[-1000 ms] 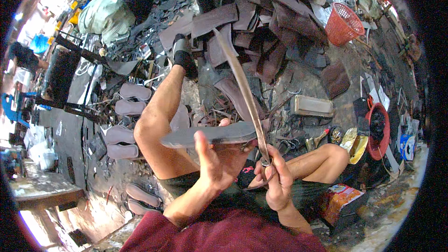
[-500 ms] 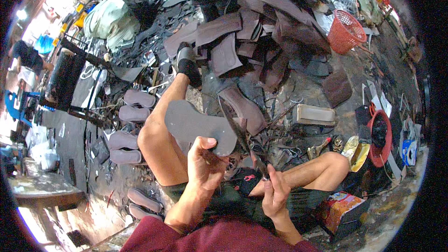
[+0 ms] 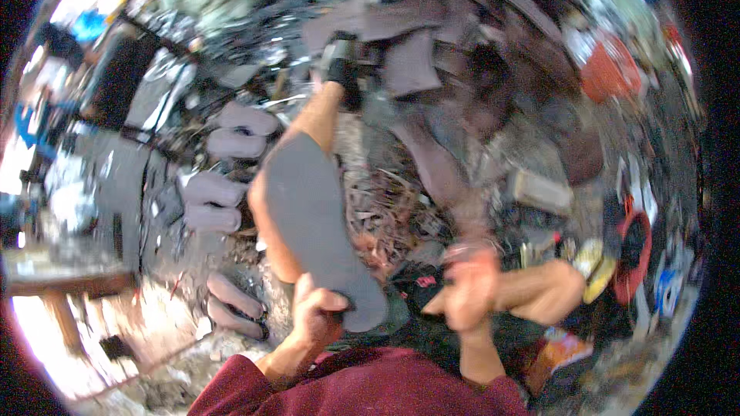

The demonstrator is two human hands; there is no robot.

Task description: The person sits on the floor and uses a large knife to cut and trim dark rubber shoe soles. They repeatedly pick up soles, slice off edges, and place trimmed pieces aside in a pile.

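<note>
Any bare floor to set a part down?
Likeliest: dark grey floor strip at left, between white plastic bundle and paired mauve sole-shaped pieces; blur hides fine detail. Crowded: brown trimmings right of the flat grey sole-shaped sheet in the left hand, and the heaped brown sheets beyond.

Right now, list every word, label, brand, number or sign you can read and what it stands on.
No text can be read.
Orange package, lower right: too blurred.
Blue-and-white item, far right: too small and blurred.
Pink mark near centre: too blurred to call lettering.
Grey shoe sole in the left hand: no lettering visible.
</note>
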